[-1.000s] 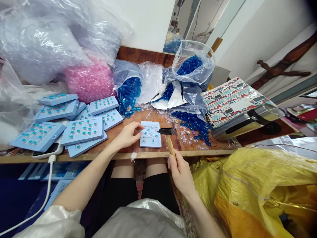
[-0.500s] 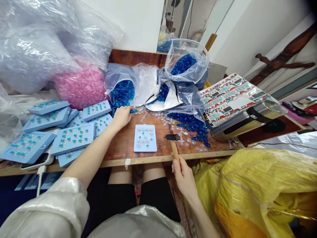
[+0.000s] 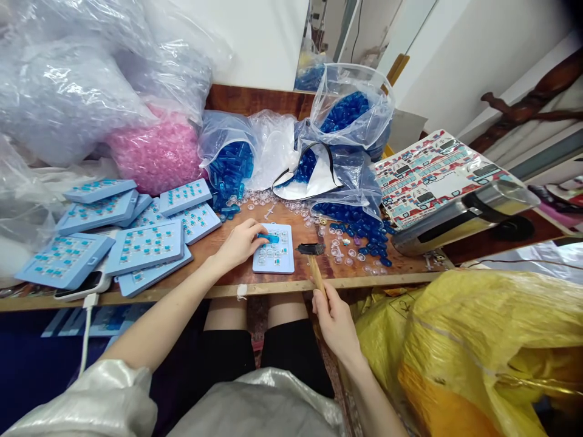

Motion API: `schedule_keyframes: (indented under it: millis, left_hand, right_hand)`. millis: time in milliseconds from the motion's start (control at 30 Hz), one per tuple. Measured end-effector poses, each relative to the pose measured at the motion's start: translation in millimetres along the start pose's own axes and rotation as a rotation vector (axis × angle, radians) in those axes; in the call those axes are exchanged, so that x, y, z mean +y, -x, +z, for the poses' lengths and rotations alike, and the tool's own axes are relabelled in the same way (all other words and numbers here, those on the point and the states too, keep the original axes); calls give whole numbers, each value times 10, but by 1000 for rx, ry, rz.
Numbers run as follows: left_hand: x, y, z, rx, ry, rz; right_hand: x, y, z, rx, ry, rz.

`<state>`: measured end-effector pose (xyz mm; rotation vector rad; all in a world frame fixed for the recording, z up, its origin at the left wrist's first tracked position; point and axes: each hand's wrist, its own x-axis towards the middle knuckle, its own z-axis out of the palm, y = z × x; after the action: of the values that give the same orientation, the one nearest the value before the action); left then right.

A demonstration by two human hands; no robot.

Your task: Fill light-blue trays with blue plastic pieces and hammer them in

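Note:
A light blue plastic panel (image 3: 283,265) lies flat on the table before me, with small clear and teal pieces set across it. My left hand (image 3: 241,243) is at its upper left, fingertips pinching a translucent blue plastic piece (image 3: 272,238) over the panel's top part. Whether that piece touches the panel I cannot tell. My right hand (image 3: 336,318) is wrapped round the wooden handle of a hammer (image 3: 317,274). The dark hammer head (image 3: 310,249) is just right of the panel, above the tabletop.
Filled blue panels (image 3: 144,247) are piled at left beside a phone (image 3: 84,288) on a cable. Bags of blue pieces (image 3: 230,167) and pink pieces (image 3: 157,149) stand behind. Loose clear rings (image 3: 337,252) and blue pieces (image 3: 364,233) lie right, near a steel container (image 3: 464,215). A yellow sack (image 3: 478,328) bulges lower right.
My left hand has come from near the blue bag toward me and right, bringing the blue piece over the panel. My right hand still grips the hammer in about the same place.

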<state>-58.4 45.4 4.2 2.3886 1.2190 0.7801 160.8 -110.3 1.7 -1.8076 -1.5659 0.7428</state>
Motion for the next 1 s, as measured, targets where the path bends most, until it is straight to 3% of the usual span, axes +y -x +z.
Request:
schedule_keyframes:
  millis: [267,733,1000]
  left_hand:
    - [-3,-3,55,46,27,9]
    - [-7,-52,72,-16,68,78]
    - [-49,-82,47,-60,33,90]
  right_hand:
    - [-10,16,30,-18,0,-11]
    - [-77,-52,122,12,-22,75]
    - [-333,-263,7,49,91,-95]
